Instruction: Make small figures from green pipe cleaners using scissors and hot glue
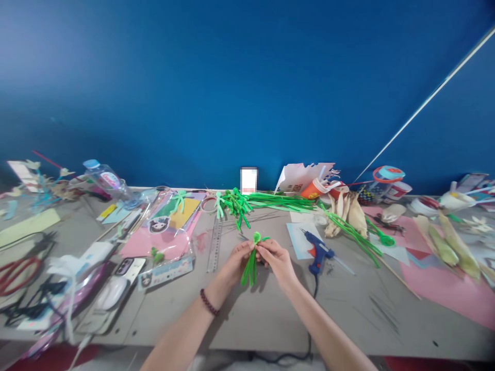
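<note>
Between both hands, above the table, is a small figure of bent green pipe cleaners (250, 269), with a coiled knob at its top and several strands hanging down. My left hand (240, 255) pinches it from the left, just below the knob. From the other side my right hand (275, 258) closes its fingertips on the same piece. The fingertips partly hide where they grip. Behind them lies a heap of similar green pipe-cleaner pieces (235, 202), with long straight green pipe cleaners (284, 201) running off to its right.
A blue glue gun (320, 251) lies right of my hands, its cord trailing to the front edge. Left are a clear ruler (214, 250), a plastic packet (166, 247), a phone (129, 273) and scissors (19, 275). Dried husks (353, 216) and pink paper (444, 288) lie right.
</note>
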Demonstrator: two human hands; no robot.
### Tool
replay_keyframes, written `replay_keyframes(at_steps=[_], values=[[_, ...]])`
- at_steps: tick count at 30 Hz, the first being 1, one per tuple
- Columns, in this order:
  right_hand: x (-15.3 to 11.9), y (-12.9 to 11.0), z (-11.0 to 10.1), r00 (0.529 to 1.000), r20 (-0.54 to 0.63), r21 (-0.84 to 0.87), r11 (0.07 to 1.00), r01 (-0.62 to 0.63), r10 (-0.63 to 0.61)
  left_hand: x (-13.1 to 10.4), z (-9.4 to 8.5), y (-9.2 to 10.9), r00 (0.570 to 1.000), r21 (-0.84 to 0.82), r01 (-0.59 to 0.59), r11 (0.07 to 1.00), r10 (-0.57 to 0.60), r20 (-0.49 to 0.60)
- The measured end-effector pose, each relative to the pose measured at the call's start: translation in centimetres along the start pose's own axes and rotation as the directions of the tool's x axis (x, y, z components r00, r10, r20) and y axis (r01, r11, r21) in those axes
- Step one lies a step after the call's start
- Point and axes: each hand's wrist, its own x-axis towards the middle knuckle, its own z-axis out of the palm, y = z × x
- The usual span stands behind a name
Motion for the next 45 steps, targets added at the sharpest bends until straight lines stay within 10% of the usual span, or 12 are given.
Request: replay_keyframes(at_steps=[33,45], values=[[0.3,0.9,0.0,0.955,-0.007,0.371,0.888,-0.271,0.295,-0.3,0.8,0.4,0.975,0.208,-0.114,0.972,0.149,-0.166],[0.2,0.8,0.2,0.999,-0.039,0.042,0.999,-0.022,0.024,0.0,-0.2,0.5,0.922,0.402,-0.235,0.885,0.333,-0.196]])
